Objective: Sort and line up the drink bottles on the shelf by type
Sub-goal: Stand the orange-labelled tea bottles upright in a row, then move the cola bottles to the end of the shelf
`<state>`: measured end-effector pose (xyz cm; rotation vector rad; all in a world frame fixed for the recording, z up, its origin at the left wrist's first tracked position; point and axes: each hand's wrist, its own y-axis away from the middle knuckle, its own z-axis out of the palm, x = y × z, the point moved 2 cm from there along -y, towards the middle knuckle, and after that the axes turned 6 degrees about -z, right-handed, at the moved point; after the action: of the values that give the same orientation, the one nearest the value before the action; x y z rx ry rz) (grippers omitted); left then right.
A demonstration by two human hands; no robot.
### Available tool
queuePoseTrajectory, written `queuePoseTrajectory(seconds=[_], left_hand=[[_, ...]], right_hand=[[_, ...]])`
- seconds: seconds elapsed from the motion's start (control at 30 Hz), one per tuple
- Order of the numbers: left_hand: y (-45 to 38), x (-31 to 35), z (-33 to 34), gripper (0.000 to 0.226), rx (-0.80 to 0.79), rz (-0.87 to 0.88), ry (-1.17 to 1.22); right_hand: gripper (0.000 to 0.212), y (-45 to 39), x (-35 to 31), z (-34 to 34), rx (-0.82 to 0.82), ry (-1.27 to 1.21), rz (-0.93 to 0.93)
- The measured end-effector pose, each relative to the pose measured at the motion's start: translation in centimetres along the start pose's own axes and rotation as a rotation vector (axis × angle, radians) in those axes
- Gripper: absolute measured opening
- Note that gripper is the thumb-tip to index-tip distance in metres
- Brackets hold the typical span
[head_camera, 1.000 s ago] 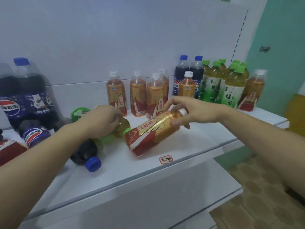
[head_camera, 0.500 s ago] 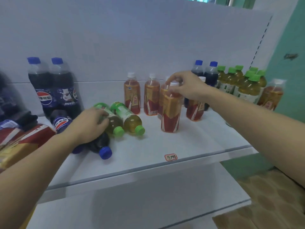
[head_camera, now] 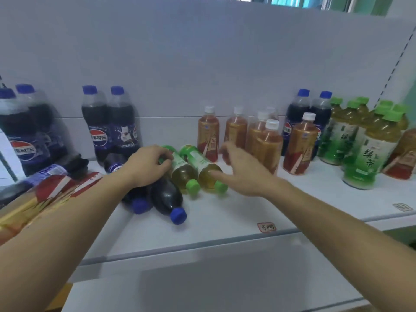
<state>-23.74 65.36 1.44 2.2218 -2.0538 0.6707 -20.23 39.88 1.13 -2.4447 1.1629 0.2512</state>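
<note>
- Head view: my left hand (head_camera: 149,164) rests curled over one of two green tea bottles lying on their sides on the shelf (head_camera: 225,221); its fingers are wrapped round the left lying bottle (head_camera: 180,170), near the label end.
- My right hand (head_camera: 243,170) hovers over the right lying bottle (head_camera: 206,171), fingers spread and loose, nothing pinched; the blur stops me saying whether the fingertips touch it.
- Two small cola bottles (head_camera: 166,197) also lie flat just in front of the left hand, blue caps toward me.
- Upright red tea bottles (head_camera: 267,143) stand in a group behind my right hand, with one more (head_camera: 300,145) a little to their right; the standing green tea bottles (head_camera: 369,149) are at the far right, and large cola bottles (head_camera: 110,124) stand at the back left.
- I judge the step in hand to be picking up the lying green teas.
- The next move calls for closing each hand round a bottle body, standing it up, and carrying it past the red teas without knocking them.
</note>
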Motion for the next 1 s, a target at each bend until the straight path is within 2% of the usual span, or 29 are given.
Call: queuePoseTrajectory(seconds=[0.1, 0.2, 0.27, 0.33, 0.43, 0.57, 0.67, 0.8, 1.0], left_hand=[[-1.5, -1.4, -0.2, 0.039, -0.027, -0.008, -0.043], [-2.6, -2.3, 0.0, 0.030, -0.078, -0.015, -0.114], [-2.8, -2.8, 0.2, 0.040, -0.084, -0.006, -0.152], [-3.1, -3.0, 0.7, 0.046, -0.099, 0.008, -0.174], [-3.5, -3.3, 1.2, 0.034, -0.063, 0.007, -0.194], [-4.0, -3.2, 1.9, 0.028, -0.016, 0.017, -0.186], [-4.1, -3.1, 2.1, 0.028, 0.007, 0.014, -0.185], [-4.0, -3.2, 2.1, 0.027, 0.025, -0.006, -0.156], [-4.0, -3.4, 2.2, 0.029, 0.069, -0.008, -0.138]], right_hand=[[0.090, -0.9, -0.3, 2.7, -0.132, 0.026, 0.115], [0.091, -1.7, -0.4, 2.9, -0.219, -0.006, 0.162], [0.082, -2.4, -0.6, 1.7, -0.258, -0.060, 0.175], [0.066, -3.4, -1.2, -0.4, -0.230, -0.092, 0.180], [0.043, -6.0, -2.6, -3.5, -0.073, -0.063, 0.142], [0.046, -11.5, -4.0, -5.2, 0.088, 0.064, 0.091], [0.050, -15.6, -5.0, -4.9, 0.106, 0.098, 0.079], [0.042, -19.0, -5.3, -3.7, 0.103, 0.084, 0.096], [0.049, -18.5, -5.2, -2.9, 0.140, 0.031, 0.097]])
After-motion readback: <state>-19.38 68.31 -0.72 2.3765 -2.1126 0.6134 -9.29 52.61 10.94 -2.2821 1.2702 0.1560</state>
